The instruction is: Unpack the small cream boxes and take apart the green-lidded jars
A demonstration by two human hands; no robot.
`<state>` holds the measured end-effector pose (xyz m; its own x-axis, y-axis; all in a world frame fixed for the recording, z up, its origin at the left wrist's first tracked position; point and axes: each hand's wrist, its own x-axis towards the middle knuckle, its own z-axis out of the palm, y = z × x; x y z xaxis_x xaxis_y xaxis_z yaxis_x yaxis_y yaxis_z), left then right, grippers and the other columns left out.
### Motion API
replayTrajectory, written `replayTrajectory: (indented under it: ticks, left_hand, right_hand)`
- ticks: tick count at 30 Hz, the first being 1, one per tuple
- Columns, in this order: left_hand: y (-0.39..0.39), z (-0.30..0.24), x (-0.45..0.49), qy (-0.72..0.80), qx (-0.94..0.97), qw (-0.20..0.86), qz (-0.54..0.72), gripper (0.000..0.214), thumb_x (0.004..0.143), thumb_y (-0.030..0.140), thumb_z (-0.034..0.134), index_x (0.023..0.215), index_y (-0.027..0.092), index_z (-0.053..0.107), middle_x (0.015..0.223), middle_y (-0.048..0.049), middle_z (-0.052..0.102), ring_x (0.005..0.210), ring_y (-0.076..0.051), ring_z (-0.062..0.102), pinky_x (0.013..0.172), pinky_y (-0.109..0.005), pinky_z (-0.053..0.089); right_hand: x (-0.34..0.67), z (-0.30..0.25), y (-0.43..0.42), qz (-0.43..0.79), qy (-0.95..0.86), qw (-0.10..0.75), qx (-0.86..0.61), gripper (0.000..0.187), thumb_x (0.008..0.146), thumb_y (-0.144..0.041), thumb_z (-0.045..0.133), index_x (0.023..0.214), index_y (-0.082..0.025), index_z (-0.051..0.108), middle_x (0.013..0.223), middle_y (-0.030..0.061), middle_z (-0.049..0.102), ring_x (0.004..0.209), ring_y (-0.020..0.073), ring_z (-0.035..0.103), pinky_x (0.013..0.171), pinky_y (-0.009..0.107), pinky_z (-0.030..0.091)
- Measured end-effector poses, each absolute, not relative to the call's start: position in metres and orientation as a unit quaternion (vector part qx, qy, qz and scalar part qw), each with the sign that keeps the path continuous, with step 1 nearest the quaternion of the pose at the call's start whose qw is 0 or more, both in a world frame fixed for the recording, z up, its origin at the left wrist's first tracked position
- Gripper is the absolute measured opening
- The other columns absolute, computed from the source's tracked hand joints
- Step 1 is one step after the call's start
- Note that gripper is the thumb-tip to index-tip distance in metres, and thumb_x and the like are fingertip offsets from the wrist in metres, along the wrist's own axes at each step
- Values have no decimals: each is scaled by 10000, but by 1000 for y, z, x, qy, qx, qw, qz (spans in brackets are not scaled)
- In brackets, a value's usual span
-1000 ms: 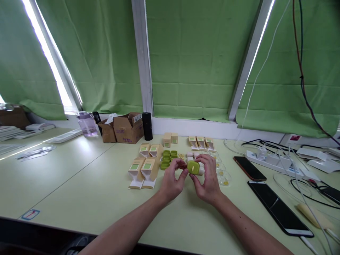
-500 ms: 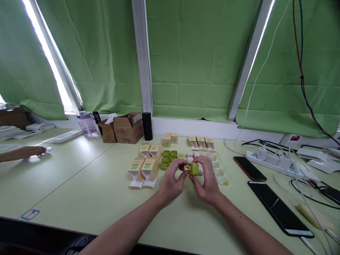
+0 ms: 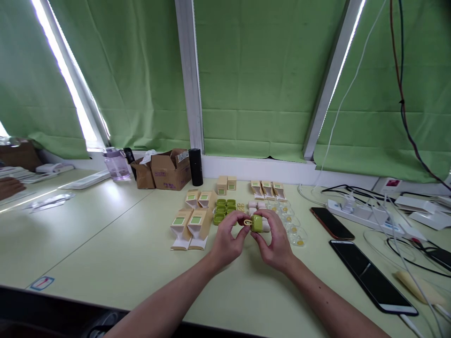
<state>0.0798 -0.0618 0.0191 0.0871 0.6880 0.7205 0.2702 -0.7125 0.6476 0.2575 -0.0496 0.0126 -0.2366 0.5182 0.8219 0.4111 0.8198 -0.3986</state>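
Both my hands meet above the table's middle. My right hand [image 3: 275, 240] grips a small green case [image 3: 257, 224] between thumb and fingers. My left hand [image 3: 229, 237] pinches a small yellow piece [image 3: 248, 221] against the case's left side. Behind them lie several more green cases [image 3: 222, 210], a row of clear plastic shells [image 3: 294, 230] with yellow bits, and several tan cardboard boxes [image 3: 190, 225] with green labels.
Two phones [image 3: 371, 277] and a white power strip [image 3: 359, 213] with tangled cables lie to the right. Cardboard boxes [image 3: 171, 170], a black cylinder [image 3: 195, 167] and a purple bottle [image 3: 115, 164] stand at the back left. Another person's hand [image 3: 9, 187] shows at the far left.
The green case was turned in my right hand, and the yellow piece now sits at its left side. The other person's hand reached in at the left, then drew back to the edge.
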Motion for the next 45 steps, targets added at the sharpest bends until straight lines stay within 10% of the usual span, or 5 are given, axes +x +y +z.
replayTrajectory:
  ticks: [45]
  left_hand:
    - [-58,9,75,381,714,142,570,84,879,156,633,819,176,688,761,-33,722,700,-163,671,675,-269,520]
  right_hand:
    - [259,2,-47,76,-810,515,-269,468,905,-176,627,1353,-248,512,1244,136,644,1170,312,631,964,493,570]
